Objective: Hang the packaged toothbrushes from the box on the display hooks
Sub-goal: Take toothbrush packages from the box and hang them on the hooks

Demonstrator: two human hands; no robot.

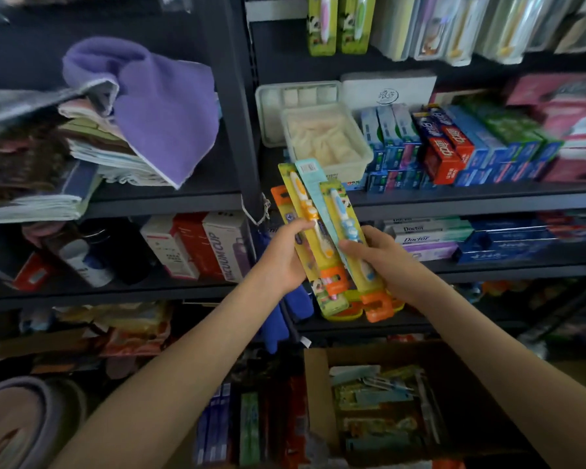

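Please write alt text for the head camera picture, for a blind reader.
The left hand and the right hand hold a fanned bunch of packaged toothbrushes before shop shelves. An open cardboard box with more packs sits below; other toothbrushes hang at the top.

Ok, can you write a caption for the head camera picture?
Left hand and right hand hold a fan of packaged toothbrushes before stocked shelves, above the open box.

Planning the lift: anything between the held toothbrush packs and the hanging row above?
Nothing visible: the yellow and teal carded toothbrush packs are held clear of the shelves, below the green hanging packs.
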